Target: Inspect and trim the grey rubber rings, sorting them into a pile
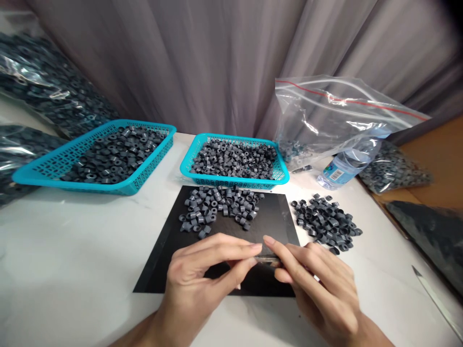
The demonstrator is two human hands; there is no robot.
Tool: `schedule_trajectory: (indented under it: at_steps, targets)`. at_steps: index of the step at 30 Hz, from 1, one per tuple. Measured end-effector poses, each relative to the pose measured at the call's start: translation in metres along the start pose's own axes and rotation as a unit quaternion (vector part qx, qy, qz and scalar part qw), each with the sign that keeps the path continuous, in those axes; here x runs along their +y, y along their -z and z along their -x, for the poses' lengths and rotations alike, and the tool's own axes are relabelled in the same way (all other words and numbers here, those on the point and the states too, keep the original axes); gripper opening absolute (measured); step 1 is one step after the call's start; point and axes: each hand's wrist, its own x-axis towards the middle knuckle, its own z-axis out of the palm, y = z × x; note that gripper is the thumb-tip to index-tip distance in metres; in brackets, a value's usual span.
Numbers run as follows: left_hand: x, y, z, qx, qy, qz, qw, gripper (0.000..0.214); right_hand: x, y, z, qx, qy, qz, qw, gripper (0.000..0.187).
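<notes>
Over the lower part of a black mat, my two hands meet almost fingertip to fingertip. My left hand is closed in a pinch, with thumb and forefinger tips pressed close together; what lies between them is hidden. My right hand is closed around a thin, blade-like metal tool, whose tip reaches my left fingertips. Its exact kind is not clear. Beyond my hands, small dark grey plastic caps lie loose on the mat's far half. Another pile of grey caps rests on the table to the right.
Two turquoise baskets, one on the left and one in the middle, hold many grey caps. A clear zip bag and a water bottle stand at the back right. A pointed blade lies at the right edge.
</notes>
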Motion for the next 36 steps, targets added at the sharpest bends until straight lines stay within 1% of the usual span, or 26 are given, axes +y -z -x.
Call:
schedule_trajectory:
  at_steps: [4,8,22,26,31,36]
  targets:
    - [0.0002,0.0003,0.0002,0.003,-0.008,-0.011,1.000,0.029,0.0002,0.0002,-0.0010,-0.004,0.001,0.013,1.000,0.047]
    - [-0.0001,0.0000,0.0008,0.002,-0.001,-0.010,1.000,0.029,-0.0002,0.0005,-0.0011,-0.007,0.011,0.026,1.000,0.047]
    - [0.0003,-0.0010,-0.0009,0.001,0.004,0.008,1.000,0.028,0.0011,0.0005,-0.0040,0.000,0.006,0.004,1.000,0.047]
    - [-0.0004,-0.0015,-0.0003,0.001,0.009,0.017,1.000,0.029,0.0005,0.0001,-0.0043,0.014,0.010,0.005,1.000,0.048]
    - [-0.0021,-0.0033,0.0007,0.011,0.033,0.034,0.999,0.025,0.0033,0.0002,-0.0029,0.031,-0.026,-0.024,0.999,0.045]
    - [-0.0014,-0.0048,-0.0004,0.018,0.066,0.060,0.996,0.025,0.0072,-0.0003,-0.0027,0.030,-0.066,-0.065,0.995,0.047]
